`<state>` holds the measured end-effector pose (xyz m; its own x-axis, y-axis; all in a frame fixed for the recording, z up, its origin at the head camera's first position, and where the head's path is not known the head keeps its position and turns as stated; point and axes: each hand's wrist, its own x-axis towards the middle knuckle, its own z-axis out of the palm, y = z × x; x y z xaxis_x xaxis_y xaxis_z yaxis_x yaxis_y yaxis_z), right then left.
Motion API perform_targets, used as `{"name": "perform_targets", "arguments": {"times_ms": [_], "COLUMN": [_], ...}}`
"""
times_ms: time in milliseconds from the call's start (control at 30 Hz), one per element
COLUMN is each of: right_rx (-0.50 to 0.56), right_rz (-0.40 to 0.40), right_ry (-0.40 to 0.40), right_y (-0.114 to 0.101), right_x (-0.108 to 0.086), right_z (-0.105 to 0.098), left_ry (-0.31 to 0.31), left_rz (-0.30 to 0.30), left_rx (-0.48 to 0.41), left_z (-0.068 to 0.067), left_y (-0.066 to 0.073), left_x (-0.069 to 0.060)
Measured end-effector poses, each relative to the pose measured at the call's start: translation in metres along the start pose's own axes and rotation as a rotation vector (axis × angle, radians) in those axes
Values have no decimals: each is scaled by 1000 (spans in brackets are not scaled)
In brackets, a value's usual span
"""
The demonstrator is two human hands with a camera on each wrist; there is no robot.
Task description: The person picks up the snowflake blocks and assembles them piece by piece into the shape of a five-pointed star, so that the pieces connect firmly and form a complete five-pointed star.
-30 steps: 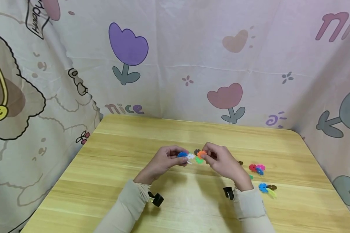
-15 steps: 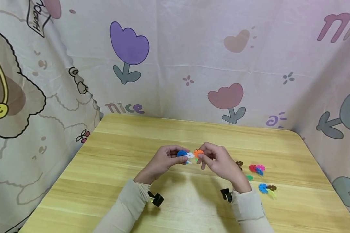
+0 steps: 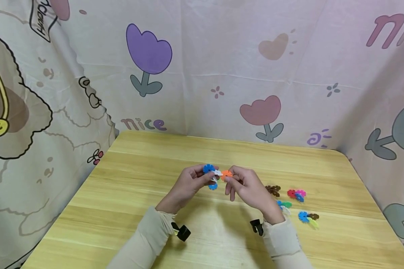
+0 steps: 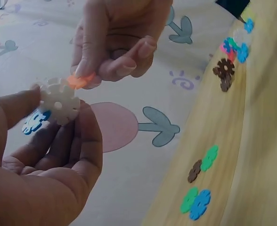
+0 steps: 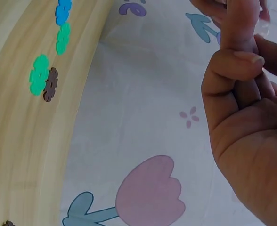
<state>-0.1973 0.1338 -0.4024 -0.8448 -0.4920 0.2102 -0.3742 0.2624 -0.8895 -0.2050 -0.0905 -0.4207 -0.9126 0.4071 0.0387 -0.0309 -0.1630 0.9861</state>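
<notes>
In the head view my left hand [image 3: 190,183] holds a small cluster of notched plastic snowflake discs. A blue disc [image 3: 208,169] and a white disc [image 3: 217,172] show at its fingertips, and another blue disc [image 3: 213,186] hangs below. My right hand [image 3: 250,185] pinches an orange snowflake disc [image 3: 226,175] between thumb and index finger, its edge against the white one. From the left wrist, the white disc [image 4: 58,103] faces the camera and the orange disc [image 4: 77,81] meets its upper edge. The right wrist view shows my right hand [image 5: 251,108] but hides the orange disc.
Right of my hands on the wooden table [image 3: 138,168] lie brown discs [image 3: 273,190], a red, pink and blue cluster [image 3: 296,195], a green, blue and white group [image 3: 284,206], and a blue, brown and yellow cluster [image 3: 308,218]. A printed curtain [image 3: 205,48] hangs behind.
My right hand has moved left, bringing the orange disc against the white one. The cluster in my left hand has tilted, showing its lower blue disc. More table pieces show beside my right arm.
</notes>
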Motion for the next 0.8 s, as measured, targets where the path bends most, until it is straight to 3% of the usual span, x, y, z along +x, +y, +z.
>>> {"name": "perform_targets", "arguments": {"times_ms": [133,400,800], "right_rx": [5,-21,-112], "right_rz": [-11,-29,-62], "right_ry": [8,61,156], "right_y": [0,-1,-1], "right_x": [1,1,3], "right_z": [3,6,15], "left_ry": [33,44,48], "left_rz": [41,72,26], "left_rx": [57,52,20], "left_z": [1,2,-3], "left_y": [0,0,1], "left_x": [0,1,1]}}
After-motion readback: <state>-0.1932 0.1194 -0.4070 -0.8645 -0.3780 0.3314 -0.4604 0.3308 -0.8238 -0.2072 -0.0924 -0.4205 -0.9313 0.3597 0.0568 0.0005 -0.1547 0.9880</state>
